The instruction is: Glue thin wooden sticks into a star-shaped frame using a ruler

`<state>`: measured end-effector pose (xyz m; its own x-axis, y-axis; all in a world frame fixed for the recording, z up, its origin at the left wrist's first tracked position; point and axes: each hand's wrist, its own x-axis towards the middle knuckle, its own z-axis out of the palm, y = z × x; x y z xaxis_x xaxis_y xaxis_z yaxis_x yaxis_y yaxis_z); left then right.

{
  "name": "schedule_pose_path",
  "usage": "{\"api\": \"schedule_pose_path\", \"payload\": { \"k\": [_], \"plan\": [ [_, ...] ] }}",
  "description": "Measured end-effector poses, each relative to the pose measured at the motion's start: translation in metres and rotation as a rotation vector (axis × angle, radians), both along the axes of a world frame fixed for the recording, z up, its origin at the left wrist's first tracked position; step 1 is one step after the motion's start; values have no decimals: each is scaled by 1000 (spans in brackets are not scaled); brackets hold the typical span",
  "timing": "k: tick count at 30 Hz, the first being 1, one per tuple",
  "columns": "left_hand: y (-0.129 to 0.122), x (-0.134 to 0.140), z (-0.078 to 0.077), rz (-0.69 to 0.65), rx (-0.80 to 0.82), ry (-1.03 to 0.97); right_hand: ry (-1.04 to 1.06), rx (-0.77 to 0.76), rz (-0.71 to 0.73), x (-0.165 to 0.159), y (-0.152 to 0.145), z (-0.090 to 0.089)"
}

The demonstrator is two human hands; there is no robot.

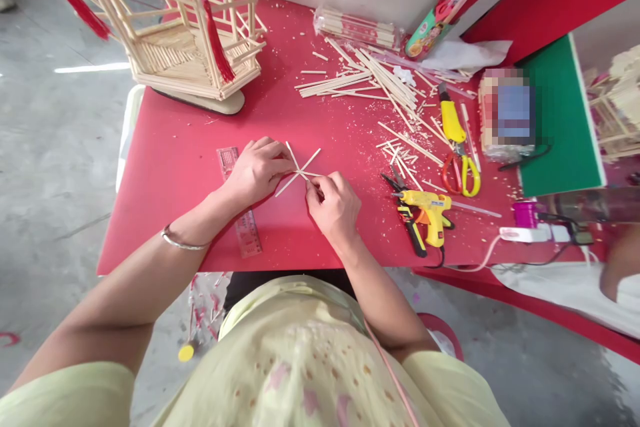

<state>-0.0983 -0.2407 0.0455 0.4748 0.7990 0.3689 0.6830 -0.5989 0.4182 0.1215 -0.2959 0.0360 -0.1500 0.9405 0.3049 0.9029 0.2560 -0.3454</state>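
Several thin wooden sticks, crossed at one centre, form a small star (299, 171) on the red tabletop. My left hand (260, 169) pinches the star's left side, its fingers curled together. On the other side my right hand (335, 205) pinches the tip of a stick that points right. The stick ends under my fingertips are hidden. A clear ruler (249, 233) lies beneath my left wrist, partly covered by it.
A wooden stick pavilion (200, 73) with red tassels stands at the back left. Loose sticks (370, 80) and scraps lie at the back right. A yellow glue gun (427, 210), black-handled pliers (413, 230), a yellow cutter (451, 121) and red-and-yellow-handled pliers (463, 170) lie to the right.
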Motion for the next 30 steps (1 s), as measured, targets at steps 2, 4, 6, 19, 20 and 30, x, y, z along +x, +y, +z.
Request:
{"api": "schedule_pose_path", "payload": {
  "k": [2,4,6,19,20,30],
  "plan": [
    [0,0,0,0,-8,1,-4,1,-2,0,0,0],
    [-1,0,0,2,-13,8,-4,2,-3,-1,0,1],
    [-1,0,0,2,-11,14,-4,-3,-1,-1,0,1],
    [-1,0,1,0,-21,4,-6,-16,-1,-1,0,-1],
    [-1,1,1,0,-21,1,-4,-17,0,-1,0,-1],
    [-1,1,2,-4,-20,-1,-1,2,4,-4,0,0]
  ]
}}
